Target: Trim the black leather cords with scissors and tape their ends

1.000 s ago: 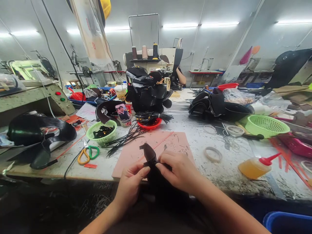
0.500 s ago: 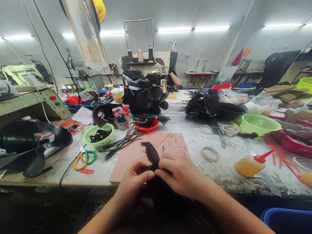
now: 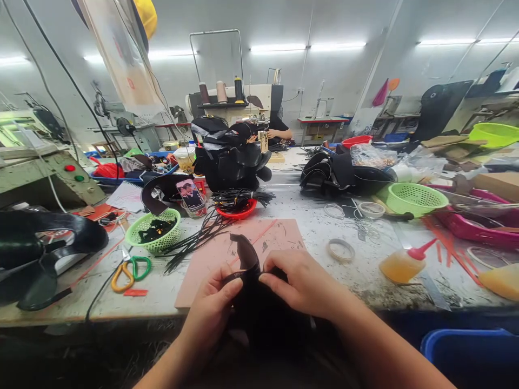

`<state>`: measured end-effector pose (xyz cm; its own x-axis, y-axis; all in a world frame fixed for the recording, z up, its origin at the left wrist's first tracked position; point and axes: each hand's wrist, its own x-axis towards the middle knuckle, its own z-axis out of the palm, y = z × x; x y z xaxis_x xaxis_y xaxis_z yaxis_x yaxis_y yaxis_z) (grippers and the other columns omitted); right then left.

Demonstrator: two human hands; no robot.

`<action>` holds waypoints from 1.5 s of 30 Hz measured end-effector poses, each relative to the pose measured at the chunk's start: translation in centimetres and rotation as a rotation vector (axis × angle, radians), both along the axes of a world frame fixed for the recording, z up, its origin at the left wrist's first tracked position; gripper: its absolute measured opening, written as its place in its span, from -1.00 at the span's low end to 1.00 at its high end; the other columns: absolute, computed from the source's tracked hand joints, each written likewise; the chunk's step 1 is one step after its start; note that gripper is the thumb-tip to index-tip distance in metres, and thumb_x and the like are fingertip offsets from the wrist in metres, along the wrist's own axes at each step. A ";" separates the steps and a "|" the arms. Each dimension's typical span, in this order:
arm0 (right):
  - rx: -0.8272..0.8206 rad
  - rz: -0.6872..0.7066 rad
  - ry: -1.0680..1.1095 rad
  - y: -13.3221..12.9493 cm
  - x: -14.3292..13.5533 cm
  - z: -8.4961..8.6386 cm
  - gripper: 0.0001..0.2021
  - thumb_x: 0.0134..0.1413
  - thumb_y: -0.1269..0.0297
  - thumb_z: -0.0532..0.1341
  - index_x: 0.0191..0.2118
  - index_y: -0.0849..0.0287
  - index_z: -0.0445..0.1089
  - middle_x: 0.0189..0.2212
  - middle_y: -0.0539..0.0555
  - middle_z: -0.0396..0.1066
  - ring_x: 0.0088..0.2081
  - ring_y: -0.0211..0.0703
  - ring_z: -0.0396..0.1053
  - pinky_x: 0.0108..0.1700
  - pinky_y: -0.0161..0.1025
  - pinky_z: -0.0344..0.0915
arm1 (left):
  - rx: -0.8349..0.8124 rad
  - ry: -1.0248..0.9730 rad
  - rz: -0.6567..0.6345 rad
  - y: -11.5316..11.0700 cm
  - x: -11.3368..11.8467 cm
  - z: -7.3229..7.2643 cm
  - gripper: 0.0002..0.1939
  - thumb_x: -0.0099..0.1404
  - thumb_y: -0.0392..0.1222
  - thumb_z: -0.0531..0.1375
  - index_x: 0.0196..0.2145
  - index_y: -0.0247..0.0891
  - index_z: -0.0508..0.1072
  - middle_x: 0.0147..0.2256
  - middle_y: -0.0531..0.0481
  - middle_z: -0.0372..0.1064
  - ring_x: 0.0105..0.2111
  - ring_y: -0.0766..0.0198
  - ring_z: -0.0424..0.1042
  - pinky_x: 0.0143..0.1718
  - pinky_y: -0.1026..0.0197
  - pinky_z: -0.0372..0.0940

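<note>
A dark curved strip-like piece (image 3: 247, 255) rises between my two hands, over the near edge of a pink board (image 3: 194, 278). My left hand (image 3: 217, 297) pinches its left side between thumb and fingers. On the other side, my right hand (image 3: 300, 281) has thumb and fingers closed on the same dark piece. Its lower part merges with the dark area below, so its full shape cannot be made out. Behind the board, a bundle of thin black strips (image 3: 233, 199) lies on a red bowl (image 3: 239, 214).
Scissors (image 3: 132, 270) and a green basket (image 3: 172, 237) of black bits are at the left. A tape roll (image 3: 340, 249), a glue bottle (image 3: 401, 267) and a green basket (image 3: 417, 200) are at the right. Farther back, a person's arm (image 3: 279, 131) shows beside a sewing machine (image 3: 259, 97).
My hands have moved slightly apart, baring more of the dark piece between them. The whole view has shifted, so the bench things appear farther left.
</note>
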<state>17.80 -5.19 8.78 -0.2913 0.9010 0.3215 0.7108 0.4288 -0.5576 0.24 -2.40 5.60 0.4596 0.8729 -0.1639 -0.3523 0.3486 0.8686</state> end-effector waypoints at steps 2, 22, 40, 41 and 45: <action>-0.006 -0.001 0.007 0.0 0.0 -0.1 -0.93 0.03 0.33 0.11 -0.44 0.17 0.26 -0.55 -0.02 0.32 -0.49 -0.27 0.23 -0.45 -0.35 0.09 | 0.003 0.003 -0.002 0.0 0.1 0.0 -0.72 -0.03 -0.19 0.27 -0.63 -0.26 0.18 -0.67 0.16 0.20 -0.64 0.44 0.15 -0.59 0.38 0.08; 0.138 -0.128 -0.086 -0.8 0.1 -0.1 -0.94 0.01 0.34 0.13 -0.44 0.17 0.28 -0.54 0.00 0.36 -0.49 -0.22 0.28 -0.45 -0.31 0.08 | 1.075 0.887 -0.430 4.8 1.2 6.1 -0.99 -0.06 -0.24 0.26 -0.58 -0.18 0.50 -0.63 0.12 0.36 -0.58 0.31 0.28 -0.56 0.35 0.07; 0.086 -0.028 0.106 -1.9 1.6 0.3 -0.94 0.03 0.38 0.11 -0.44 0.16 0.21 -0.41 0.02 0.36 -0.35 -0.21 0.29 -0.30 -0.28 0.18 | 1.208 1.004 -0.692 4.3 1.8 7.3 -0.86 0.16 -0.18 0.13 -0.40 -0.29 0.43 -0.49 0.07 0.32 -0.45 0.34 0.26 -0.42 0.33 0.11; 0.081 -0.036 0.108 -1.9 1.7 0.4 -0.94 0.03 0.38 0.11 -0.44 0.16 0.21 -0.42 0.02 0.36 -0.35 -0.21 0.29 -0.30 -0.27 0.17 | 1.215 1.002 -0.694 4.4 1.8 7.3 -0.86 0.16 -0.18 0.13 -0.41 -0.29 0.43 -0.50 0.08 0.31 -0.46 0.35 0.25 -0.43 0.33 0.11; 0.085 -0.081 0.079 -1.9 1.7 0.4 -0.94 0.03 0.37 0.11 -0.43 0.16 0.22 -0.45 0.02 0.34 -0.38 -0.21 0.28 -0.32 -0.28 0.16 | 1.219 0.954 -0.708 4.7 1.8 7.1 -0.86 0.15 -0.18 0.14 -0.39 -0.28 0.44 -0.51 0.09 0.33 -0.47 0.36 0.24 -0.43 0.34 0.11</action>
<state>19.52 -7.07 9.19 -0.1898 0.8890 0.4168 0.7000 0.4201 -0.5774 2.00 2.26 12.75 0.9267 0.3744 -0.0316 0.3338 -0.7820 0.5264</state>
